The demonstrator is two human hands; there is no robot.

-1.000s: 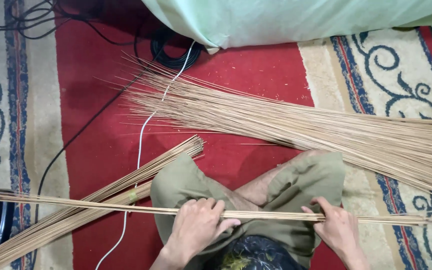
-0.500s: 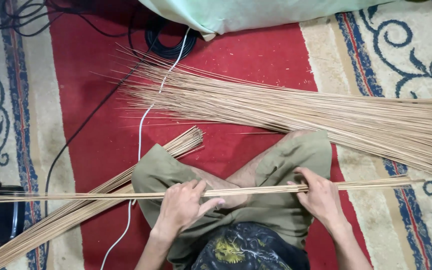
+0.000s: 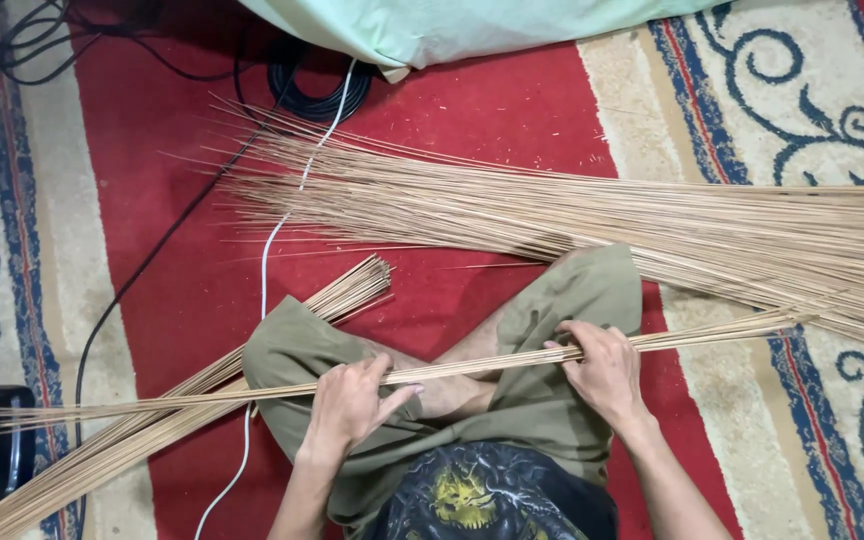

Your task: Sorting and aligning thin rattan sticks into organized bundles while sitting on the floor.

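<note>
Left hand (image 3: 350, 400) and right hand (image 3: 604, 367) each pinch a thin bundle of sticks (image 3: 452, 370) held across the lap; a large stick pile (image 3: 652, 225) lies far right on the carpet (image 3: 152, 250).

The person sits cross-legged, both forearms reaching forward over the lap. The left hand (image 3: 347, 405) lies palm down, fingers curled, thumb stretched toward the right. The right hand (image 3: 602, 368) is closed in a loose grip, knuckles up, wrist bent slightly inward.
</note>
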